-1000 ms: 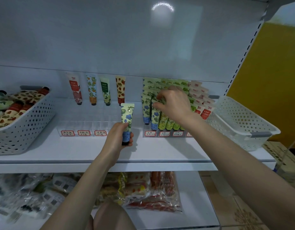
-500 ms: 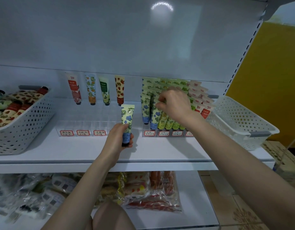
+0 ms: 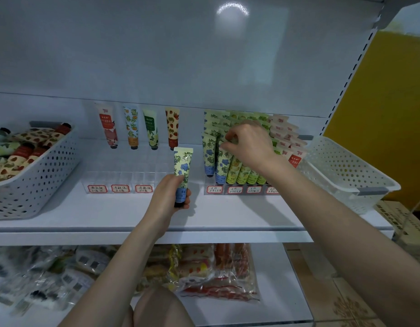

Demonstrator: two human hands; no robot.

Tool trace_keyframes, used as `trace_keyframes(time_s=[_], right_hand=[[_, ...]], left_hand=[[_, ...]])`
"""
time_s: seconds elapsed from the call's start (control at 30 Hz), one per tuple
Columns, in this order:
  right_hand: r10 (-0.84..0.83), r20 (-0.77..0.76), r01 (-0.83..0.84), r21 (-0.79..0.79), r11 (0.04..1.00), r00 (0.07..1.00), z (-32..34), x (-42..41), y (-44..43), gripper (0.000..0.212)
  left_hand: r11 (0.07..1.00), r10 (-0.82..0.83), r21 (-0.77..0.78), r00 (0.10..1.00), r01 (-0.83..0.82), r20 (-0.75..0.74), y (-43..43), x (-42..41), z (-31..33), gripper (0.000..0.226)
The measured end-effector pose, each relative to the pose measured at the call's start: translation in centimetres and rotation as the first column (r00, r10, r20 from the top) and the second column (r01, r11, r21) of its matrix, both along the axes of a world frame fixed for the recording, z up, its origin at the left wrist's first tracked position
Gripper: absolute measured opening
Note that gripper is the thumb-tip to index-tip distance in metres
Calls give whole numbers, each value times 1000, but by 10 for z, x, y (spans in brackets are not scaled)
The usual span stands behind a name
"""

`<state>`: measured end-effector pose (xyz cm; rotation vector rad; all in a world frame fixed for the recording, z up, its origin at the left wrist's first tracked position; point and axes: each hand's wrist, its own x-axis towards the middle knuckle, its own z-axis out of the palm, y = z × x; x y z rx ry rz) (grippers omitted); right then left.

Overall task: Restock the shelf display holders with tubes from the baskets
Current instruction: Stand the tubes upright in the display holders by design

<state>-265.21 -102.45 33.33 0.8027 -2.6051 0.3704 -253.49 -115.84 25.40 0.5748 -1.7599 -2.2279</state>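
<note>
**Layout.** The shelf (image 3: 110,215) spans mid-frame. The left basket (image 3: 39,185), at centre left, contains loose tubes (image 3: 17,152) lying flat. The right basket (image 3: 341,171) sits at centre right. Between them the left holder (image 3: 124,178) and right holder (image 3: 239,190) stand side by side. Four upright tubes (image 3: 130,127) stand behind the left holder's front cells. Packed tubes (image 3: 210,149) stand in rows in the right holder. The left grip (image 3: 166,197) holds the held tube (image 3: 183,166) upright between the holders. The right grip (image 3: 249,142) pinches the top of a front-row tube (image 3: 224,161) in the right holder. Packets (image 3: 204,267) lie on the lower shelf (image 3: 275,303), at the bottom of the frame.
</note>
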Motion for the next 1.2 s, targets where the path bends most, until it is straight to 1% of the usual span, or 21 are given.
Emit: trace_keyframes(time_s=[0.07,0.13,0.17,0.2,0.27,0.33,0.37,0.43,0.47,0.5,0.57,0.63,0.7,0.73,0.77,0.83,0.9,1.03,1.2], right_hand=[[20,-32,-22,-81,996,999,2,-1,0,26],[90,-56,-101,-250,963,994,6,4,-1,26],[150,-26,-150,-323,934,988,10,9,-3,27],[218,26,-195,-360,912,976,13,15,-5,28],[342,145,-269,-373,888,928,16,25,-8,29],[420,227,-318,-377,870,879,17,29,-9,23],[428,243,-326,-368,871,870,17,30,-9,20],[397,218,-323,-310,894,892,17,30,-10,19],[365,171,-312,-272,910,915,16,29,-9,19],[315,102,-287,-220,932,944,15,28,-9,21],[199,-67,-205,-92,974,978,12,24,-7,26],[150,-180,-152,3,988,972,8,20,-6,30],[172,-254,-166,46,985,952,1,16,-6,29],[182,-290,-172,60,983,940,-2,15,-7,26],[179,-324,-170,56,984,929,-5,14,-8,25],[155,-346,-132,89,987,925,-8,15,-9,28],[140,-338,-112,101,989,931,-10,14,-12,28],[122,-316,-90,114,989,941,-10,12,-14,29],[134,-337,-88,149,985,932,-12,11,-17,29]], left_hand=[[997,-13,-83,999,9,-49,0,2,-1,14],[984,-51,-175,991,29,-124,-1,4,-4,9],[977,-76,-209,985,43,-153,-2,4,-4,8],[970,-102,-236,980,60,-171,-2,4,-4,8],[951,-145,-298,971,84,-188,-1,4,-3,10],[933,-179,-344,963,102,-200,1,4,-1,12],[925,-186,-365,962,102,-202,2,4,-1,12],[910,-157,-411,967,63,-199,3,2,-2,11],[891,-124,-454,976,30,-177,2,1,-5,15],[852,-82,-523,988,3,-128,1,-1,-10,26],[718,-14,-696,1000,30,28,-3,-1,-25,46],[547,3,-828,989,122,147,-5,2,-41,49],[384,1,-909,984,163,177,-5,3,-50,43],[327,-1,-931,986,160,169,-4,3,-52,40],[287,0,-945,987,155,162,-5,1,-54,38],[224,-4,-962,987,155,158,-7,-2,-56,37],[190,-20,-970,989,150,149,-10,-4,-58,36],[179,-28,-976,992,127,124,-12,-3,-60,36],[175,-23,-976,992,128,126,-11,-1,-60,39]])
